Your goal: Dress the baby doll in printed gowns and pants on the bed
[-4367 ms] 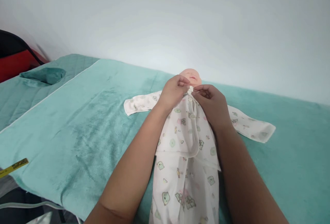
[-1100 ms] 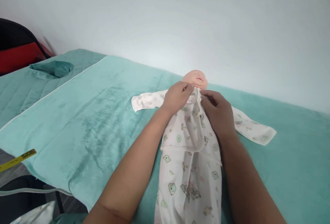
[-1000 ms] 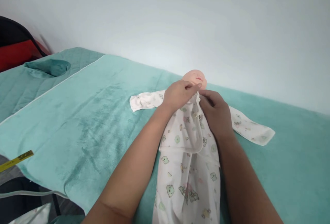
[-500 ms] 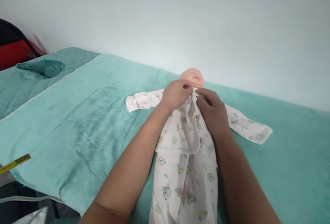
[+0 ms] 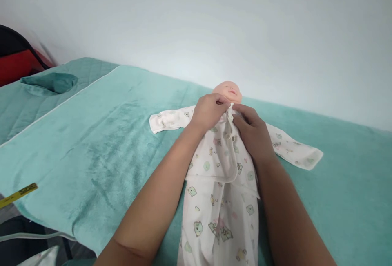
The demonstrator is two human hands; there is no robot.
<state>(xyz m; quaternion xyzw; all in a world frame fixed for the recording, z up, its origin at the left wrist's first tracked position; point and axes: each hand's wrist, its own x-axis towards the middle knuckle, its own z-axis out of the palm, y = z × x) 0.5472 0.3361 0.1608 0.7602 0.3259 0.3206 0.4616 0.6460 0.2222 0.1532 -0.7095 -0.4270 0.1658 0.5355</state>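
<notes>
A baby doll [image 5: 228,90] lies on its back on a teal towel [image 5: 101,143], dressed in a white printed romper [image 5: 222,192] with both sleeves spread out sideways. My left hand [image 5: 208,111] pinches the romper's collar just below the doll's chin, fingers closed on the fabric. My right hand [image 5: 252,132] rests on the doll's chest beside it, its fingers curled and gripping the other edge of the collar. The two hands touch at the neckline, where the front placket with snaps begins.
A quilted teal cover [image 5: 18,106] lies under the towel at the left, with a folded dark teal cloth [image 5: 49,82] on it. A red and black object [image 5: 15,63] stands at the far left. A yellow tape measure [image 5: 18,194] pokes in at the lower left. A white wall is behind.
Both hands have stayed at the doll's neckline, fingers shifting slightly on the collar. The view has drifted a little; the doll has not moved.
</notes>
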